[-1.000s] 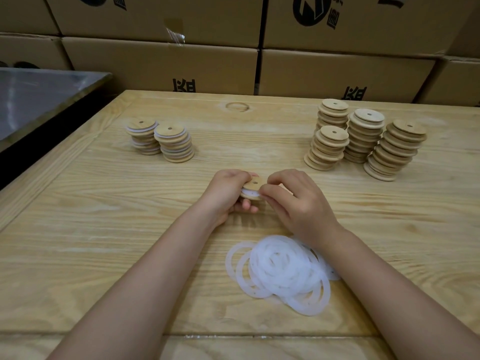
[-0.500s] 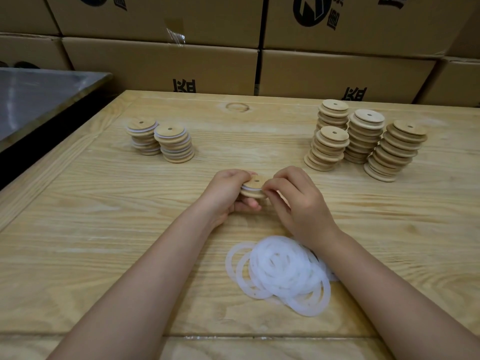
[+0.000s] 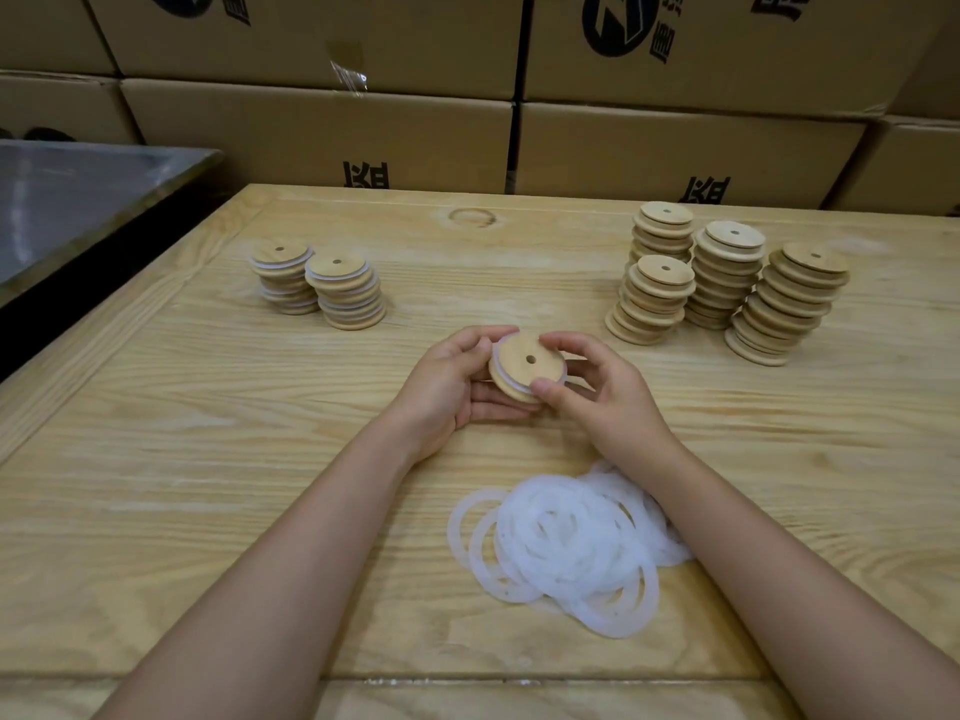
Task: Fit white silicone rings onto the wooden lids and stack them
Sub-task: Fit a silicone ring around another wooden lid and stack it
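Inspection at the table (image 3: 156, 459); all places are given from the held lid (image 3: 527, 363).

Beyond the lid and well to its left stand 2 finished stacks (image 3: 345, 293), with white bands showing between the discs. They are unchanged over the last second.

The left hand (image 3: 447, 389) has its fingers curled round the lid's left rim, with the palm beneath it.

1 second ago the lid sat nearly edge-on and was largely covered by both hands. It is now tipped up, with its face and centre hole in plain view. A white ring (image 3: 505, 377) shows as a band along its left and lower edge. The far side is hidden by fingers, so full seating cannot be confirmed.

The right hand (image 3: 608, 394) pinches the lid, thumb on the lower rim and fingertips on the upper right rim.

On the near side of the lid, slightly right, lies the pile of loose rings (image 3: 566, 543), undisturbed.

Beyond the lid and to its right stand 4 stacks of bare lids (image 3: 724, 272).

Finding: the fitting looks nearly complete, and the tip-up reads as a check. This lid is probably due for a finished stack next.
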